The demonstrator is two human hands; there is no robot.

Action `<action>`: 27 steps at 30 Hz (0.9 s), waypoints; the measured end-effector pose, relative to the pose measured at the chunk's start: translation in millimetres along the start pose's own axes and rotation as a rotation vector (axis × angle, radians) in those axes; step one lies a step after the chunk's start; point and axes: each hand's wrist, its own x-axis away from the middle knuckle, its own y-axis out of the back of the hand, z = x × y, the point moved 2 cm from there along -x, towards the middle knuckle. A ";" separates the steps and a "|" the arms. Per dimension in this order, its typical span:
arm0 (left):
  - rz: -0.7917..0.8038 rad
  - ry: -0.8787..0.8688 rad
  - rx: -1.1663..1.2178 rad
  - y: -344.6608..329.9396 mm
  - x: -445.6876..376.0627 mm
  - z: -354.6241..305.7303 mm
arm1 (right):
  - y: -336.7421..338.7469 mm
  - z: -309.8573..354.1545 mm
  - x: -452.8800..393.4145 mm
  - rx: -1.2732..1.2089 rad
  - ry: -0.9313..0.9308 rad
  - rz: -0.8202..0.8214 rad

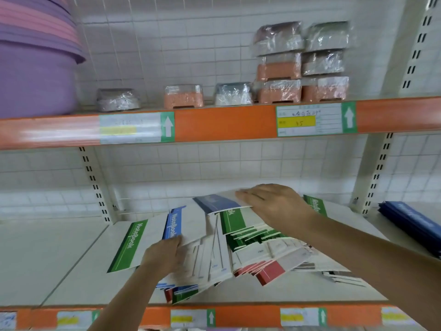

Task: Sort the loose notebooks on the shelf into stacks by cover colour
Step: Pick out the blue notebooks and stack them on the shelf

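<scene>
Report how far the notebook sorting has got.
Done: possibly one dark blue stack set apart at the far right, and a green notebook lying alone on the left. In hand: the left hand and right hand are both on the mixed pile. Left: that pile of green, blue and red covers is unsorted.

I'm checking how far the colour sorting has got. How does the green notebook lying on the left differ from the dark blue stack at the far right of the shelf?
The green notebook is a single book, lying flat and apart at the left of the shelf; the dark blue stack is several books piled together at the right edge. The green one has a green band beside a white area; the stack shows only dark blue. Neither hand touches either. Both carry lettering along their length.
</scene>
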 end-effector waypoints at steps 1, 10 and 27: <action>-0.009 0.017 -0.056 2.9 0.3 -1.6 | 5.3 -3.2 8.4 0.007 -0.004 -0.013; -0.417 -0.047 -0.132 45.2 30.9 -34.6 | 53.6 -54.0 95.2 0.119 -0.133 0.036; -1.110 -0.657 -0.063 92.3 49.3 -291.1 | 149.4 -183.6 330.0 0.192 -0.406 0.200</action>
